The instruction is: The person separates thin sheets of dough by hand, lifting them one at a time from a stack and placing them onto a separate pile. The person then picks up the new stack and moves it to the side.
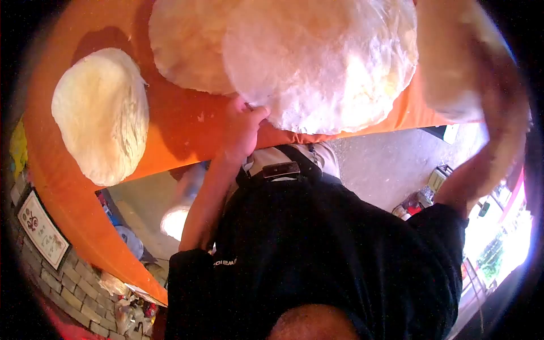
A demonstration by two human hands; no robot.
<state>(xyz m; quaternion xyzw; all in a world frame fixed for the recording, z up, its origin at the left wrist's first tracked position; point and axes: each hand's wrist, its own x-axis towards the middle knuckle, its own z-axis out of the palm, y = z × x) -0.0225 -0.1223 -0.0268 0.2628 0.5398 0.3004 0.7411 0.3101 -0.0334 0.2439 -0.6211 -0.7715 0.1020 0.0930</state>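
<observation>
While the l. hand [243, 126] is closed at the lower l. edge of the big sheet [320, 62], work on that sheet appears under way, not finished. Thumb lies on curled fingers; whether they grip the edge or a small dark item [248, 106] can't be told. R. arm [481, 170] reaches up the far side; r. hand is out of view, state unknown. Big sheet overlaps the rear sheet [184, 51] over orange cloth [187, 122]; small sheet [102, 116] lies apart at l., untouched. Done vs. waiting sheets: can't be told.
</observation>
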